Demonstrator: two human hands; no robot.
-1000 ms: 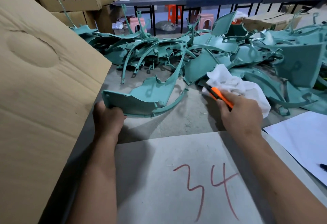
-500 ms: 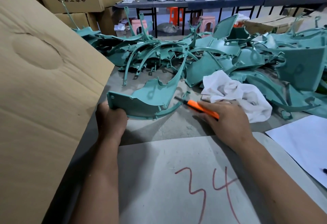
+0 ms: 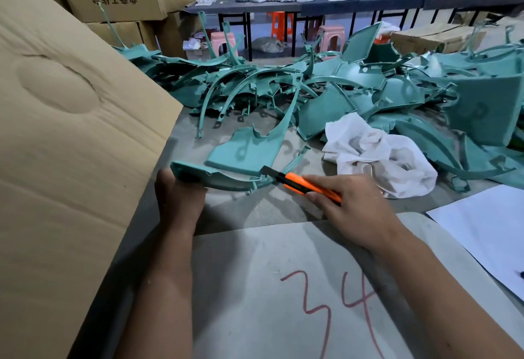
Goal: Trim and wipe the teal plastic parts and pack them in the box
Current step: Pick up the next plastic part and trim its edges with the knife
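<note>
Evidently the trimming step was in hand: the left hand (image 3: 178,197) gripped the near left end of 1 teal part (image 3: 243,160), fingers curled round its edge, pinning it to the grey table (image 3: 255,211) so that it would not skid under the blade. The right hand (image 3: 351,205) pinched an orange utility knife (image 3: 309,185) between thumb and fingers, its dark tip touching the part's lower rim, probably where flash needed shaving. A white cloth (image 3: 380,157) lay crumpled just beside the knife hand, handy for the wipe to follow. Behind it a heap of teal parts (image 3: 368,89) waited, well within reach. The cardboard box flap (image 3: 71,132) stood tilted at the left, close to the holding hand, likely so a finished piece could go straight in; the box's inside was hidden
</note>
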